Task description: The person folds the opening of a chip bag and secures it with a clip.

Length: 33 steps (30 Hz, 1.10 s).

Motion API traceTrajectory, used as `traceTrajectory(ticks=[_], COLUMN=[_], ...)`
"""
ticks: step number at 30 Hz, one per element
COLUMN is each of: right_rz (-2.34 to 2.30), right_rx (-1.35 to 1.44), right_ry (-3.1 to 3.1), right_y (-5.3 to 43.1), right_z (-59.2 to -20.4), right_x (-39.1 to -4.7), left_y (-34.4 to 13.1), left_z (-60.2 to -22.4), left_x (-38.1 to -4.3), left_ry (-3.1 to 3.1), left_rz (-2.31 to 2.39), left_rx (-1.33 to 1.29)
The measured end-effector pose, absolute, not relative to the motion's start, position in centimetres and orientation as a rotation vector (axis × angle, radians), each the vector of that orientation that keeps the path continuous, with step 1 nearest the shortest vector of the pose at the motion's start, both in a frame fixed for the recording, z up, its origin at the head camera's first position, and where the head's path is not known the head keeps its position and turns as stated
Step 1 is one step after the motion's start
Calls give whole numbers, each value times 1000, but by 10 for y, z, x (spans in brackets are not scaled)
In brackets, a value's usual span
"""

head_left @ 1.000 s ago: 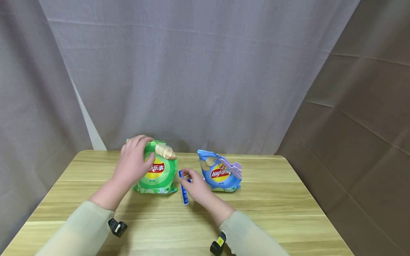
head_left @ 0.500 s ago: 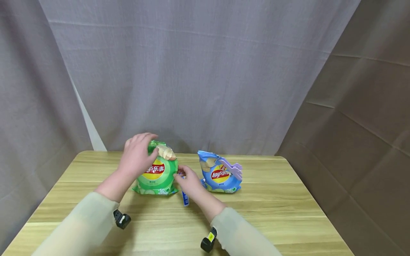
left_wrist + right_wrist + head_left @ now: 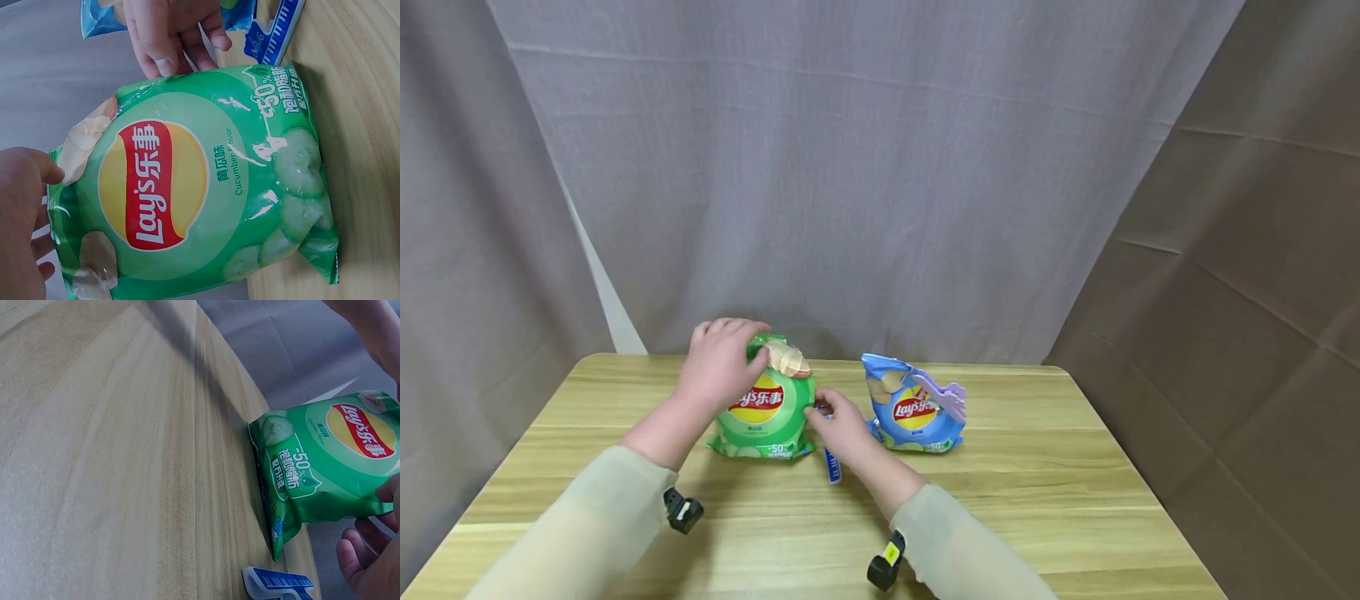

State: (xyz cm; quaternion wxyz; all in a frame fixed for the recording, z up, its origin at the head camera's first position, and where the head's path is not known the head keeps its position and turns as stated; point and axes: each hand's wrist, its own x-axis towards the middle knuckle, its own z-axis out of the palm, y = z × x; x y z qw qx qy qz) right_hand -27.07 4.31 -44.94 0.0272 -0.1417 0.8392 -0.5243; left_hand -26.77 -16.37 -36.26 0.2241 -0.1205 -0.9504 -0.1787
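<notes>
Leftward over the past second, the right hand (image 3: 842, 425) has been brought to the near side edge of the green Lay's cucumber-flavour chip bag (image 3: 771, 407). That edge is pinched between its thumb and fingers. By the left hand (image 3: 718, 371), the bag's upper corner is gripped, thumb in front, so the bag is held upright between both grips. Below the right grip, a blue-and-white clip (image 3: 832, 467) is partly hidden on the wood-grain table (image 3: 790, 533). Right of that grip, a blue Lay's bag (image 3: 917, 425) is clamped by a purple hand-shaped clip (image 3: 952, 402).
</notes>
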Motion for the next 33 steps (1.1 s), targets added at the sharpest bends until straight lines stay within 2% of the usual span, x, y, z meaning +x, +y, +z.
traceTrajectory(ticks=[33], right_rz=[-1433], right_rx=[-451], right_ry=[2775], right_y=[44], right_z=[-443], right_x=[-274], left_y=[-171], left_z=[-355], left_x=[-262], left_ry=[-2627], left_rz=[-505], left_rx=[-453])
